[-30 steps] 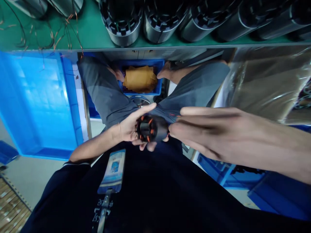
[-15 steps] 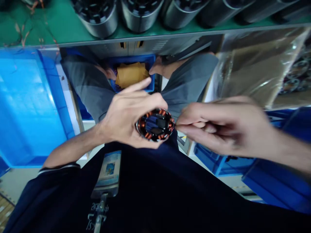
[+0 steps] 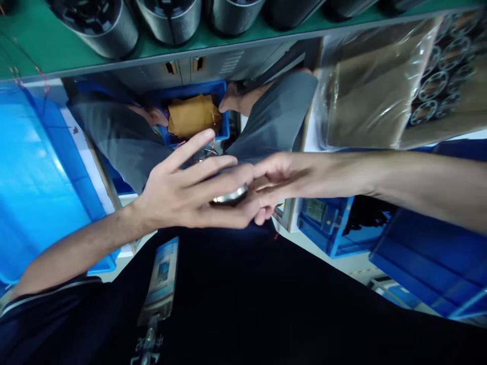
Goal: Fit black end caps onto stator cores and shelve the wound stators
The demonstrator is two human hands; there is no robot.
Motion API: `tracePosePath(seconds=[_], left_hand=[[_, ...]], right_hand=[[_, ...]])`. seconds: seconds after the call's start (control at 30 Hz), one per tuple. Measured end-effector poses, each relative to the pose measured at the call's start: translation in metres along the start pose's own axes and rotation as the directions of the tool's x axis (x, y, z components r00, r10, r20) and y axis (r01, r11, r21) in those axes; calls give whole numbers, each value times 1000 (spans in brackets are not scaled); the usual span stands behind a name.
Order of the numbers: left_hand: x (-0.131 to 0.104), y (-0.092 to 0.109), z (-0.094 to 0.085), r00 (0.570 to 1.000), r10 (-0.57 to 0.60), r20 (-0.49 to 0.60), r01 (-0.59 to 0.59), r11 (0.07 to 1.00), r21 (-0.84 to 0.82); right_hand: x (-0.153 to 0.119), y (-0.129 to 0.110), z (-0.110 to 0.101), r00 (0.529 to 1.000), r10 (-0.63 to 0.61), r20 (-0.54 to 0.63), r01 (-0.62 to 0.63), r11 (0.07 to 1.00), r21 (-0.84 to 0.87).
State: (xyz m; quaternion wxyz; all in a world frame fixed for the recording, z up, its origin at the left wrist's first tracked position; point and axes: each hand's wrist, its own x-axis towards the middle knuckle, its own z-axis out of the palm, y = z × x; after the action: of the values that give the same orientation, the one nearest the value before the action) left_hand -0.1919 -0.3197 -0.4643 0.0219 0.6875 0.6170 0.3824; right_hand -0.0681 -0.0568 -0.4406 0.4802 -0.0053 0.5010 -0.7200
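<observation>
Between my two hands, in front of my lap, is a motor stator [image 3: 230, 195]. Only a strip of its shiny metal side shows between my fingers, and its copper windings are hidden. My left hand [image 3: 190, 190] lies over it from the left, fingers curved around it and the index finger raised. Against the stator's right side, my right hand [image 3: 272, 185] closes its fingers, which meet my left fingertips. Thin red wires [image 3: 213, 144] stick out just beyond my left fingers.
Several metal motor housings [image 3: 167, 23] line the green bench [image 3: 152, 53]. Below it a blue bin [image 3: 227, 116] holds brown paper [image 3: 192, 116]. A blue tray [image 3: 26, 187] is on the left. Plastic-covered cardboard [image 3: 369, 86], metal rings [image 3: 433, 86] and blue crates [image 3: 342, 228] are on the right.
The stator has turned, so its open, copper-wound end no longer faces me. My right hand has moved left from pinching at its edge to close against it. The view has shifted right.
</observation>
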Motion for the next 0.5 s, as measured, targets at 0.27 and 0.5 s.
tracePosePath(seconds=[0.27,0.5], left_hand=[[-12,18,-1,905,-355,233,406,885,-228],[-12,23,-14,808,-496,317,577,776,-256]], right_hand=[[0,-4,28,930,-263,-257,98,851,-516],[-17,-33,10,839,-452,-302,73,645,-761]])
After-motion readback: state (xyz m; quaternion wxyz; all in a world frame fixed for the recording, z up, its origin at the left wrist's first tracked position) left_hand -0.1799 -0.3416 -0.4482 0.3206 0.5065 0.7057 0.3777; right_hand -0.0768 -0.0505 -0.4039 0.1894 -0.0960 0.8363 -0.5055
